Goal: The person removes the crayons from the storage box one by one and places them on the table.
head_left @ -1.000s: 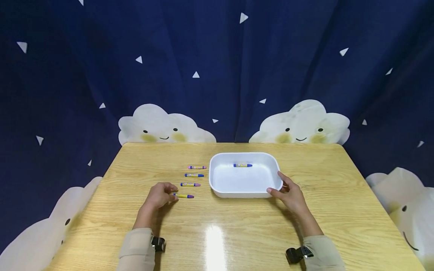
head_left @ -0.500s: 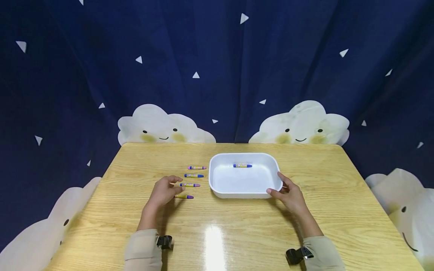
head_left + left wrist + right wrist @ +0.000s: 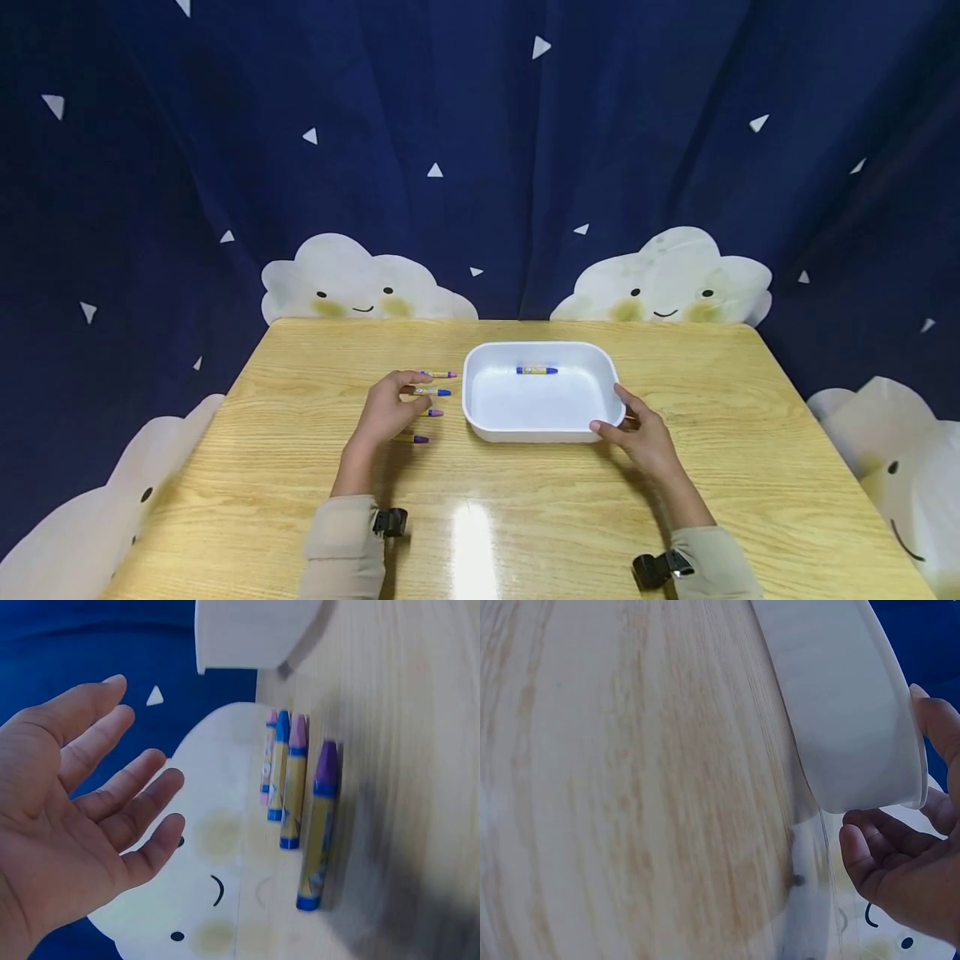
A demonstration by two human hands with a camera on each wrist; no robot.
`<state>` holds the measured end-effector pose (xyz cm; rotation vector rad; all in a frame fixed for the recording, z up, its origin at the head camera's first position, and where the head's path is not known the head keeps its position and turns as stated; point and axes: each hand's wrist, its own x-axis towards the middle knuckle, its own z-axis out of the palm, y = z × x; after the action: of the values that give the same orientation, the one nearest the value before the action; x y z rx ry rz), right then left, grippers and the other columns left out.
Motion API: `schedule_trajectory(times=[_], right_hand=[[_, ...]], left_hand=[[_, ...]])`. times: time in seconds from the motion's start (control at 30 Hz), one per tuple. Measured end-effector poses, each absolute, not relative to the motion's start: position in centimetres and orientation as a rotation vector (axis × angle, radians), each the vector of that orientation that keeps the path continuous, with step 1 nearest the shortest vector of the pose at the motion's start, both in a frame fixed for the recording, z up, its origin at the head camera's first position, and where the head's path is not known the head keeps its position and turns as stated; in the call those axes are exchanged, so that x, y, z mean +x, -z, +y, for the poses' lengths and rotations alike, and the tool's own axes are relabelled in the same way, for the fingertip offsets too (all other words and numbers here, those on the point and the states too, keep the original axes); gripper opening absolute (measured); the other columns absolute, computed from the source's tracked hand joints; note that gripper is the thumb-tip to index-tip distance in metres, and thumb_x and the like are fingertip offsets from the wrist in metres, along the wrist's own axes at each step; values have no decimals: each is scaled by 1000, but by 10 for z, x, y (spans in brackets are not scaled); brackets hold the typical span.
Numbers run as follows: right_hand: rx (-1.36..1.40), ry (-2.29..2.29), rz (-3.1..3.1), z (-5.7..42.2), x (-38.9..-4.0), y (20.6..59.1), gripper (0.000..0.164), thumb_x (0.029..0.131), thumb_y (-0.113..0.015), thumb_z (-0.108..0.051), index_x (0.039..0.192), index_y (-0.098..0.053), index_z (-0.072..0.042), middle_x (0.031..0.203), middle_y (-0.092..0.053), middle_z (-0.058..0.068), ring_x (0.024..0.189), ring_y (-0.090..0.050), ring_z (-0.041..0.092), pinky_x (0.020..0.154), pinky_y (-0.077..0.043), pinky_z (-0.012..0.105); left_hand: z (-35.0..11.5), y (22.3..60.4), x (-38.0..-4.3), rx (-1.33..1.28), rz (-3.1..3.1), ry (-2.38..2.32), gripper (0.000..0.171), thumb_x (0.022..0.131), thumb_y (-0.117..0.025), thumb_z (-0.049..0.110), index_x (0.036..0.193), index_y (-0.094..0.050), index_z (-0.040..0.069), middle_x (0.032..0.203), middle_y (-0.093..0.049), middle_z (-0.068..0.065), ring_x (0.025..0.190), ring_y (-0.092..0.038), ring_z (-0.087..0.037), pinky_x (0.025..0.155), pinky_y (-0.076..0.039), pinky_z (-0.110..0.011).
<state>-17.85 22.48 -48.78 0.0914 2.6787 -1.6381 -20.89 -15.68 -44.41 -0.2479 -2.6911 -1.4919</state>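
My left hand (image 3: 384, 410) hovers over a row of several crayons, fingers loosely spread and holding nothing. In the left wrist view, a purple crayon (image 3: 319, 832) lies nearest, then a pink crayon (image 3: 293, 795), a blue crayon (image 3: 278, 769) and a second pink crayon (image 3: 268, 754). The hand partly covers them in the head view. My right hand (image 3: 645, 435) grips the near right corner of a white tray (image 3: 536, 435), thumb on the rim; its other fingers curl against the side wall in the right wrist view. Inside the tray, near its back wall, lies a blue crayon (image 3: 537, 371).
The wooden table (image 3: 555, 517) carries everything, with a bright glare patch at the front. A dark blue curtain (image 3: 480, 125) with white triangles and cloud shapes hangs behind it. Black camera straps (image 3: 391, 522) sit on both wrists.
My left hand has moved away from the purple crayon, forward and to the right over the row. The right hand, the tray and the crayons have stayed in place.
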Motion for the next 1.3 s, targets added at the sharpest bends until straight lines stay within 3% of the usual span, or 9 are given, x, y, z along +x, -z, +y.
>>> schedule_trajectory(times=[0.13,0.4,0.7,1.03,1.3], right_hand=[[93,1639,2682,224,-178,486,87,78,-76,-31,145,-29,-3,123,-49,26,100,-54,33,70,-50,24],[94,1643,2672,222,-178,484,87,78,-76,-31,145,-28,-2,124,-48,28,102,-54,34,72,-50,23],[91,1640,2680,223,-178,486,87,77,-77,-32,145,-29,-3,123,-49,27,101,-54,33,71,-50,24],[91,1643,2684,223,-179,488,88,77,-77,-32,145,-29,-3,124,-49,26,101,-54,33,71,-50,23],[113,1664,2670,221,-178,486,88,78,-77,-29,145,-27,-1,125,-48,28,99,-54,32,69,-49,20]], left_hand=[[-146,442,-212,-269,-2639,1593,30,80,-74,11,108,-68,3,111,-56,-14,99,-57,-42,82,-48,-45],[-127,442,-219,-302,-2579,1706,26,80,-72,7,104,-67,-1,111,-53,-19,107,-49,-43,57,-55,-36],[-105,442,-230,-432,-2567,1557,23,78,-74,11,100,-71,4,106,-59,-13,101,-56,-40,87,-44,-49],[-78,447,-241,-493,-2522,1612,24,78,-74,11,100,-70,1,106,-59,-13,100,-55,-40,85,-44,-49],[-59,452,-251,-457,-2554,1618,28,79,-74,14,105,-69,6,111,-58,-13,99,-57,-38,83,-47,-44]])
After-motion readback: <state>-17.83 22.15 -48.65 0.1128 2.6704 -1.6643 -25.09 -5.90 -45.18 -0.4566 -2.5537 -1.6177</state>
